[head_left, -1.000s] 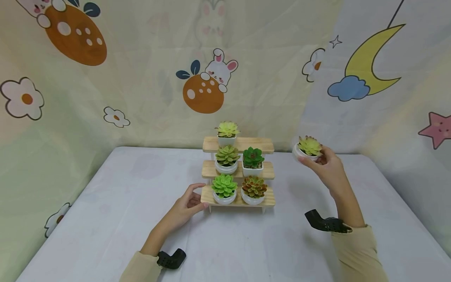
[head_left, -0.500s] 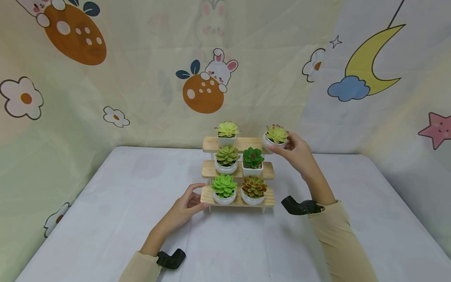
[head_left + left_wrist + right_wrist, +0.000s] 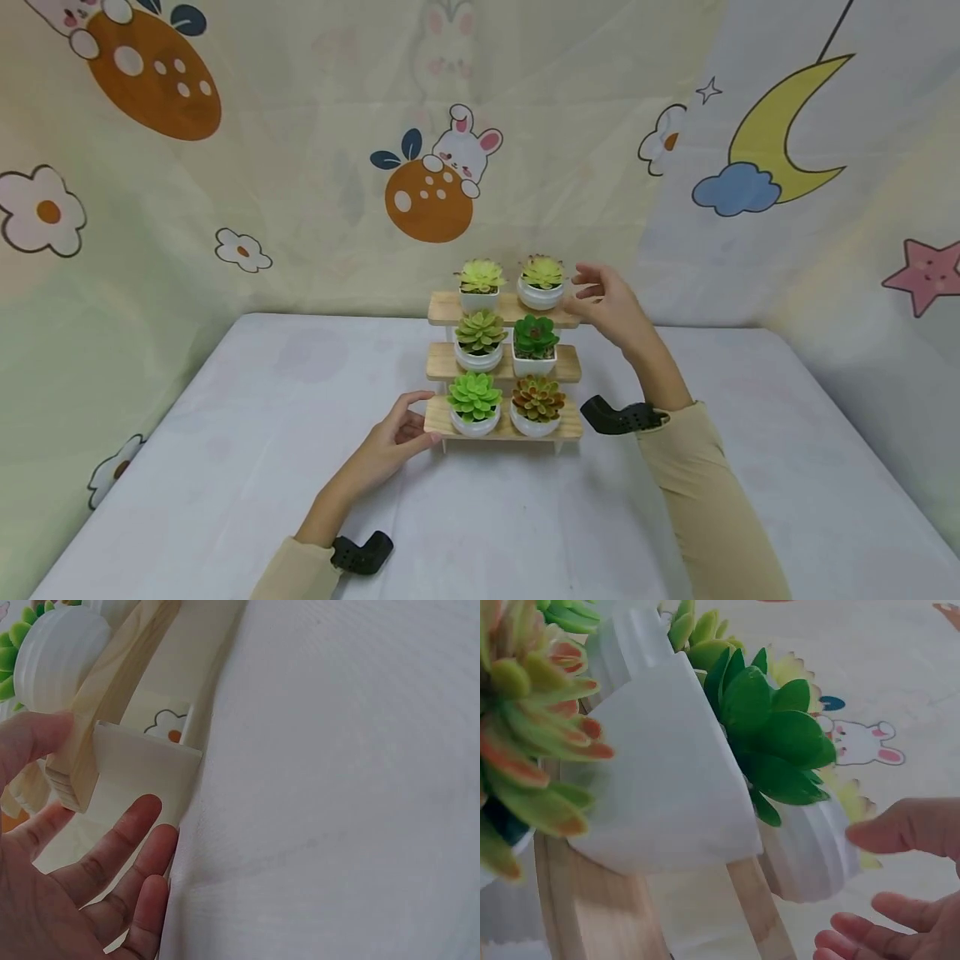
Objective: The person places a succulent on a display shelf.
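A three-tier wooden plant stand [image 3: 504,429] holds several small potted succulents in white pots. At its lowest step, my left hand [image 3: 393,435] grips the left end of the board, thumb on one side and index finger on the other; in the left wrist view its other fingers [image 3: 120,840] spread below the board. A pale green succulent with pinkish tips [image 3: 542,279] stands upright in a round pot at the right of the top step. Just right of that pot is my right hand [image 3: 611,308], fingers apart and holding nothing; the right wrist view shows a gap between thumb and pot.
Another pale succulent [image 3: 480,283] shares the top step. A dark green one [image 3: 535,340] in a square pot stands on the middle step, above a reddish-brown one [image 3: 537,406]. Beneath the stand lies a white-covered table [image 3: 247,433], with a printed cloth backdrop [image 3: 315,167] behind.
My right hand has carried the pale pink-tipped succulent leftward from the right, set it on the top step and let go. My left hand has kept its hold on the stand.
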A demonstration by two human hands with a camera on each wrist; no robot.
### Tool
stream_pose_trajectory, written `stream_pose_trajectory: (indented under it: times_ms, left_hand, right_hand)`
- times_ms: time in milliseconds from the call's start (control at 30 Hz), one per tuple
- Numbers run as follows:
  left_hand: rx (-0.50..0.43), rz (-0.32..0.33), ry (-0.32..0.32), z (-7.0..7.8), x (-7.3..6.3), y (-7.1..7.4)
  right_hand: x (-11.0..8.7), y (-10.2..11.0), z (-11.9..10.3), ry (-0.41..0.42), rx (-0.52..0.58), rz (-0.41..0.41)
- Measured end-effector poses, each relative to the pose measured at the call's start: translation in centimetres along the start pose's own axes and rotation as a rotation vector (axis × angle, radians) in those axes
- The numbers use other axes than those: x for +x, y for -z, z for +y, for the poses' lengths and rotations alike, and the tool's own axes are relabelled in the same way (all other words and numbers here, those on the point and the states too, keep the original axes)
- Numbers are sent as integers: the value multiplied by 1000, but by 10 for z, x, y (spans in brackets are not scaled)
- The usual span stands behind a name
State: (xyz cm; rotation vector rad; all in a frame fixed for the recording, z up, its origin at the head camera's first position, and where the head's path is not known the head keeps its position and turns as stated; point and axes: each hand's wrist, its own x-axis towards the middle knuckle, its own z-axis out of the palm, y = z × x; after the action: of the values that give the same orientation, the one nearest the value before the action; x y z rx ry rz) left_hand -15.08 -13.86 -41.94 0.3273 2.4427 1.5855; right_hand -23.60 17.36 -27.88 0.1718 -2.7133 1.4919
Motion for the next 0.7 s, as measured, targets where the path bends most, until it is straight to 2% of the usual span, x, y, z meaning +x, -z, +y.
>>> stream_pose_trajectory:
  times_ms: [133, 300, 700]
  left_hand:
    - [2, -5, -3, 0, 1, 0]
    - [-5, -12, -13, 3, 3, -1]
    - [-4, -36, -1, 2, 3, 2]
  right_hand:
    - [12, -4, -3, 16, 42, -78]
    - [22, -11, -1, 26, 84, -120]
    - [27, -14, 2, -3, 113, -225]
